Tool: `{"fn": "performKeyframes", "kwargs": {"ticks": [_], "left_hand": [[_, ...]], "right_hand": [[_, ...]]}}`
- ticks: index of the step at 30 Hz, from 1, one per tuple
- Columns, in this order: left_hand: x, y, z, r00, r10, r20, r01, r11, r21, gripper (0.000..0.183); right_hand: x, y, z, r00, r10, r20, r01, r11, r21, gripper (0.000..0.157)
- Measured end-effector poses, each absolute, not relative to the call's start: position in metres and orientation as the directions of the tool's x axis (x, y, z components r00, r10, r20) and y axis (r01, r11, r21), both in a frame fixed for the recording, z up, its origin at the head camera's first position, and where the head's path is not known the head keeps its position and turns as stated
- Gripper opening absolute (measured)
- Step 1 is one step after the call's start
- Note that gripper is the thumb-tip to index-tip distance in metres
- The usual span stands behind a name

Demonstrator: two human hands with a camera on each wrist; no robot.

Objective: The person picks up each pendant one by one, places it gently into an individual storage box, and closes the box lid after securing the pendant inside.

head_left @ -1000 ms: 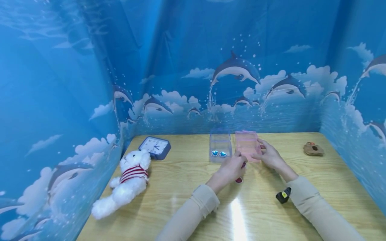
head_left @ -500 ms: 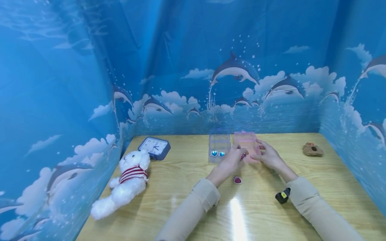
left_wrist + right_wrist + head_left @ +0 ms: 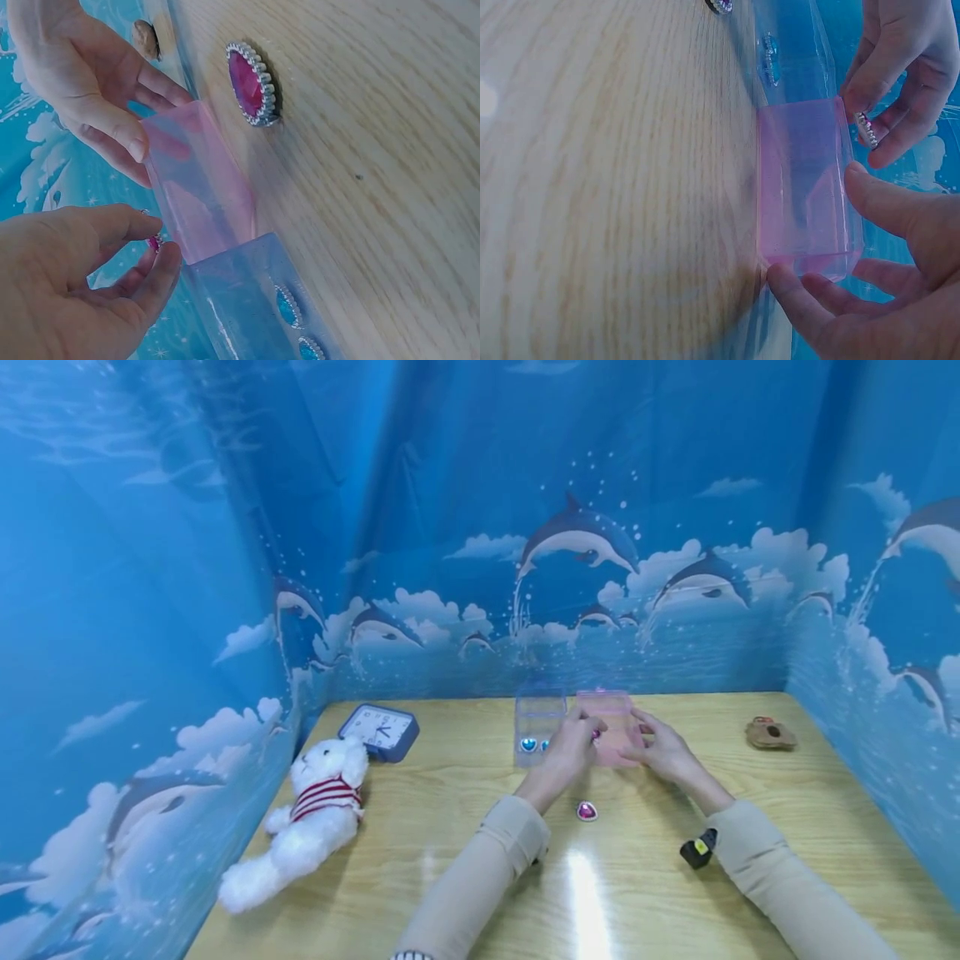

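My left hand pinches a small pink gem with a beaded silver rim between thumb and fingertips. It hovers over the open pink see-through box. At that box's right end, my right hand holds it, thumb on the rim and fingers against the side. A blue see-through box, also open, stands against its left side; blue gems lie inside, one partly covered by my left hand in the head view. On the table in front of the boxes lies a pink heart-shaped gem with a silver edge.
A white plush toy in a striped top lies at the left, against a blue clock. At the right is a small brown object. A black item with a yellow mark sits by the right sleeve. Dolphin-print curtains surround the table.
My left hand has carried the pinched gem from in front of the pink box up over it. The heart-shaped gem on the table has come into full view. My right hand stays at the box.
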State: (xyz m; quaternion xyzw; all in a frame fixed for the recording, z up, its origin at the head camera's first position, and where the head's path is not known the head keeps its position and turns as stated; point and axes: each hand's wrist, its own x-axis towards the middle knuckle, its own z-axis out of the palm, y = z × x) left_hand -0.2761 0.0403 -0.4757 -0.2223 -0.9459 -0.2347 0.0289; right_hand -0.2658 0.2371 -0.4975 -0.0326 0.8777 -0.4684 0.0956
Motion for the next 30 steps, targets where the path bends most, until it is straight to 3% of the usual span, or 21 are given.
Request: {"fn": "performKeyframes", "kwargs": {"ticks": [8,14,23,30], "left_hand": [[-0.285,0.045,-0.476,-0.909,0.388,0.153,0.415,0.799,0.435,0.038],[-0.290,0.049,-0.478,-0.903,0.397,0.165,0.429,0.815,0.391,0.036],[-0.294,0.053,-0.481,-0.940,0.329,0.088,0.339,0.886,0.316,0.037],[-0.298,0.054,-0.487,-0.932,0.352,0.082,0.360,0.889,0.281,0.030]], "right_hand": [[-0.264,0.236,-0.496,-0.979,-0.143,-0.144,0.043,0.548,-0.836,0.089],[-0.263,0.233,-0.498,-0.979,-0.152,-0.133,0.028,0.548,-0.836,0.085],[-0.264,0.233,-0.501,-0.981,-0.139,-0.136,0.040,0.541,-0.840,0.085],[-0.263,0.236,-0.501,-0.983,-0.129,-0.132,0.042,0.540,-0.841,0.086]]}}
